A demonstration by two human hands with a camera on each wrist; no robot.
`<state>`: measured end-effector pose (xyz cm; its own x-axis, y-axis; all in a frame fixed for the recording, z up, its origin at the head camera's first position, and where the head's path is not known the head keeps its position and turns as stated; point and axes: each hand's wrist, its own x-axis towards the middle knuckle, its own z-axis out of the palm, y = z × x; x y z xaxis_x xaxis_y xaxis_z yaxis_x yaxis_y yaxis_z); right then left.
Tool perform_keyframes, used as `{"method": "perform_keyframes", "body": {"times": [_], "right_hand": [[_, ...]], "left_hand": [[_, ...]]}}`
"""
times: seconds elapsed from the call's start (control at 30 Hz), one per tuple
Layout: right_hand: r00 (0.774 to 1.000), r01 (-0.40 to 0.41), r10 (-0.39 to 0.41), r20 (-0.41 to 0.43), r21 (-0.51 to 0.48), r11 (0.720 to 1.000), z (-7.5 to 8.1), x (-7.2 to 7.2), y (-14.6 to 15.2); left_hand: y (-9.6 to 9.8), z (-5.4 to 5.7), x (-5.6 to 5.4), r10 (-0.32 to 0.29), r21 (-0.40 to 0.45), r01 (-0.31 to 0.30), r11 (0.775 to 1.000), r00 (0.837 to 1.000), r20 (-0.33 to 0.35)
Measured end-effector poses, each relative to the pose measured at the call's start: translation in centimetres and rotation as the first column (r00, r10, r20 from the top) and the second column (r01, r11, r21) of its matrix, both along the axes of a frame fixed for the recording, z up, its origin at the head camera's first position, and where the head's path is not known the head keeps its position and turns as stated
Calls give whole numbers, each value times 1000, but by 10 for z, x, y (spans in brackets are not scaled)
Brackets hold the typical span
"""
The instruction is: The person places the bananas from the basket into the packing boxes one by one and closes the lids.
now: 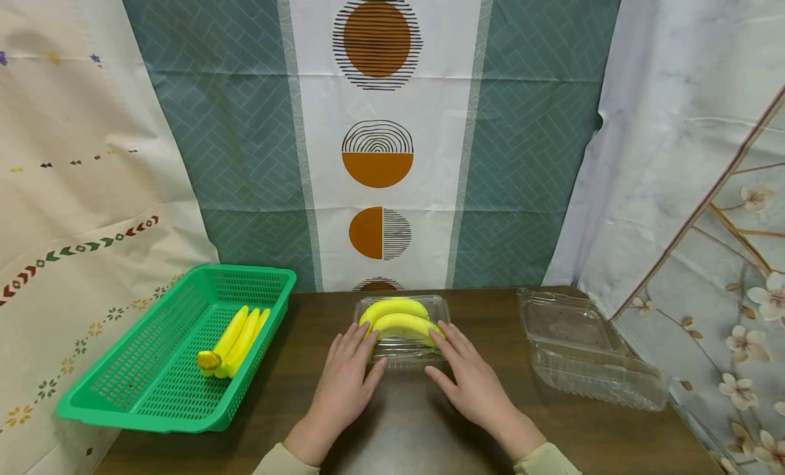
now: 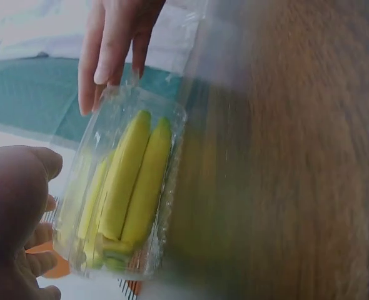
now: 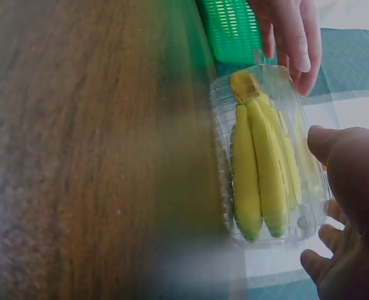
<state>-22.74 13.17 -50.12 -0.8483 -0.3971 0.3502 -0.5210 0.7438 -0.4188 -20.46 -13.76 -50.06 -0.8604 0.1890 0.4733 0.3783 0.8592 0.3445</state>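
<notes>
A clear plastic clamshell box [image 1: 401,361] with yellow bananas [image 1: 401,322] inside sits near the back middle of the table. At its left side is my left hand [image 1: 346,376], fingers extended towards the box. My right hand [image 1: 469,376] mirrors it at the right side, fingers also extended. Neither hand curls round anything, and exact contact with the plastic is hard to tell. Both wrist views show the bananas [image 2: 131,181] through the transparent wall, with green tips at one end and a joined stem [image 3: 244,86] at the other.
On the left stands a green perforated basket [image 1: 165,420] with another bunch of bananas [image 1: 236,342] in it. An open clear clamshell box [image 1: 595,373] lies at the right by a floral cloth [image 1: 742,356]. Patterned curtain [image 1: 380,189] hangs behind the brown table [image 1: 405,441].
</notes>
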Motion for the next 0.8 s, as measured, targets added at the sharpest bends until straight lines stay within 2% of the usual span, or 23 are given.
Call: {"method": "perform_keyframes", "body": {"times": [0.2,0.5,0.8], "right_hand": [[1000,-15,15,-8,14,1000,0,2,0],[993,-53,56,-106,29,998,-2,1,1],[997,-58,61,-49,63,996,-2,5,1]], "left_hand": [[6,3,3,-40,-52,38,998,999,-33],[8,2,6,-59,-81,56,995,998,-35],[10,2,8,-65,-71,64,995,998,-16]]}}
